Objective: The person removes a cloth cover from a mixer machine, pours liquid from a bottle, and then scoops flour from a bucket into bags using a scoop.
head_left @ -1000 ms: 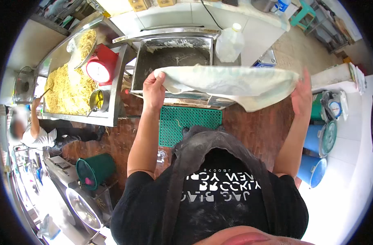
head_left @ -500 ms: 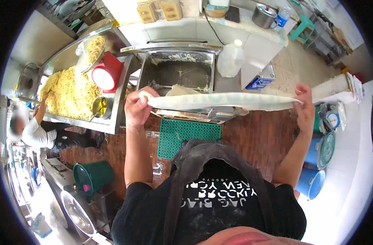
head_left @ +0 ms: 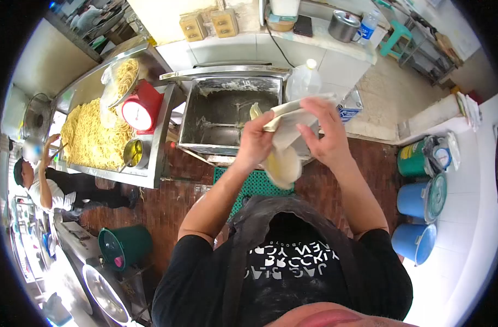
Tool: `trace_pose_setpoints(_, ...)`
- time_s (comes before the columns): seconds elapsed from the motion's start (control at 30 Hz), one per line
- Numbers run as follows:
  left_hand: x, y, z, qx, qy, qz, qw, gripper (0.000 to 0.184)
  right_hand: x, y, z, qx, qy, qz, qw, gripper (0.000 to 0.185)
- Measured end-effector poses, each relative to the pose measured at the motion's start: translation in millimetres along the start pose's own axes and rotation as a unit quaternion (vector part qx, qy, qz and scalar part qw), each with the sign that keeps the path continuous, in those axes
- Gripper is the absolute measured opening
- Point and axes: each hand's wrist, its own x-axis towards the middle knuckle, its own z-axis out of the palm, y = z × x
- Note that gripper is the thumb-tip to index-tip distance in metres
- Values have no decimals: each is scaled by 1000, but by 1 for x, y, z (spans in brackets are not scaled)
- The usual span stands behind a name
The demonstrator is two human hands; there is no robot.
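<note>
A pale cloth (head_left: 295, 128) is bunched and folded between my two hands, its lower end hanging over the green mat. My left hand (head_left: 257, 139) is closed on the cloth's left part, in front of the metal basin. My right hand (head_left: 326, 133) lies at the cloth's right side, fingers apart and thumb stretched out, its fingertips against the upper edge. Behind the cloth stands the metal basin (head_left: 186, 122), with pale residue on its inner walls. A translucent jug (head_left: 303, 82) is just beyond the cloth.
On the left, a metal tray (head_left: 153, 173) holds noodles, a red scale (head_left: 142, 106) and a pot (head_left: 135, 153). A co-worker (head_left: 44, 188) stands beside it. Blue buckets (head_left: 415, 242) are at the right, a green bucket (head_left: 126, 245) at lower left. A green mat (head_left: 254, 185) lies below.
My hands have come together from wide apart, and the stretched cloth is now folded and hanging. My right hand's fingers have spread. The co-worker's arm has moved back from the noodles.
</note>
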Motion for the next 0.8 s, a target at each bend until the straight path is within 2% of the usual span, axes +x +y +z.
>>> trace_pose_setpoints(0.03, 1, -6, -9, -59, -18, 4, 998, 21, 7, -3, -6, -124, 19, -46, 991, 34)
trace_pose_setpoints(0.1, 0, -7, -31, 24, -95, 38, 994, 21, 2, 12, -8, -227, -69, -30, 971, 33)
trace_pose_setpoints(0.17, -2, -10, -43, 45, -64, 26, 997, 22, -25, 62, -6, -179, -275, 90, 940, 30)
trace_pose_setpoints(0.2, -3, -13, -45, 56, -49, 20, 997, 22, -19, 62, -13, -79, -321, 195, 923, 30)
trace_pose_setpoints(0.3, 0, -16, -53, -48, 62, 27, 997, 26, -26, 80, -16, 92, -51, 186, 977, 36)
trace_pose_setpoints(0.33, 3, -6, -50, -113, 106, 6, 988, 30, -28, 89, -4, 433, 50, 273, 858, 50)
trace_pose_setpoints(0.37, 7, -12, -52, -175, 139, 33, 974, 30, -38, 105, 11, 363, -39, 262, 893, 60)
trace_pose_setpoints(0.4, 10, -11, -51, -200, 171, 19, 965, 29, -55, 129, 28, 282, -122, 247, 919, 70)
trace_pose_setpoints(0.43, 14, -12, -49, -228, 198, 4, 953, 28, -71, 145, 45, 192, -198, 232, 933, 80)
trace_pose_setpoints(0.47, 15, -16, -50, -255, 198, -12, 946, 27, -93, 143, 62, 197, -238, 260, 915, 79)
trace_pose_setpoints(0.5, 15, -23, -55, -219, 207, -26, 953, 28, -102, 137, 71, 188, -251, 341, 886, 73)
trace_pose_setpoints(0.53, 16, -33, -61, -185, 216, -39, 958, 29, -104, 132, 72, 246, -231, 312, 888, 58)
trace_pose_setpoints(0.6, 16, -66, -86, -107, 249, -80, 959, 32, -93, 126, 64, 292, -261, 344, 853, 50)
trace_pose_setpoints(0.63, 13, -75, -97, -66, 281, -100, 952, 46, -87, 116, 57, 316, -276, 361, 833, 45)
trace_pose_setpoints(0.67, 11, -90, -104, 21, 290, -126, 949, 55, -77, 105, 53, 305, -277, 332, 849, 35)
trace_pose_setpoints(0.7, 10, -104, -110, 107, 297, -147, 937, 65, -73, 105, 58, 276, -279, 280, 876, 33)
trace_pose_setpoints(0.73, 6, -98, -101, 290, 281, 52, 913, 76, -72, 106, 64, 245, -281, 228, 899, 31)
trace_pose_setpoints(0.77, -2, -92, -96, 345, 161, 77, 921, 72, -73, 108, 71, 212, -283, 176, 919, 29)
trace_pose_setpoints(0.8, -6, -95, -87, 383, 24, 57, 922, 72, -76, 121, 85, 159, -326, 164, 917, 26)
